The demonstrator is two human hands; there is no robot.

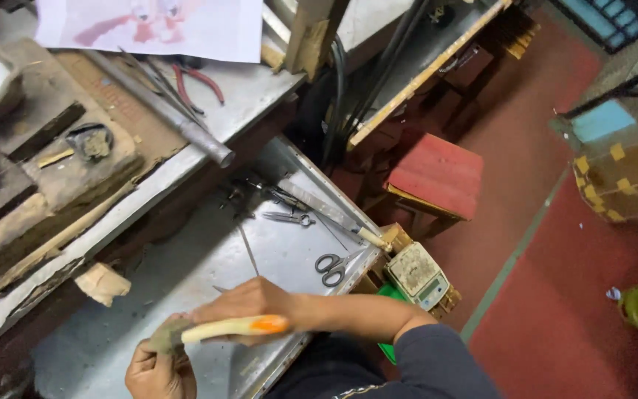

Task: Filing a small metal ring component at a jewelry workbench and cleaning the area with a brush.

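Over a dented metal tray (208, 258) set below a cluttered workbench (208, 111), we bend to a small piece of hand work. Our right hand (249, 301) is wrapped around the pale handle of a brush-like tool (223, 329), its orange-tipped end pointing toward our right and its darker working end reaching toward our left hand (158, 369). Our left hand is curled into a tight pinch near the bottom edge of the view; whatever small piece it grips is hidden by the fingers, and we cannot tell what it is. The tool's head sits touching or just beside that pinch, and its outline is blurred, so we judge the step in hand to be rubbing or cleaning the pinched piece with short strokes. What follows calls, in our judgement, for a steady left grip, light pressure from the right, and a turn of the piece so a fresh face meets the tool.

On the tray, well apart from our hands, lie black-handled scissors (331, 267), a smaller pair of snips (289, 218) and a long flat file (334, 216) with a pale handle. A small digital scale (417, 277) rests at the tray's corner. Up on the bench lie red-handled pliers (199, 83) and a metal rod (179, 122), beside a charred block (75, 159). A red stool (437, 174) stands on the red floor (555, 310).
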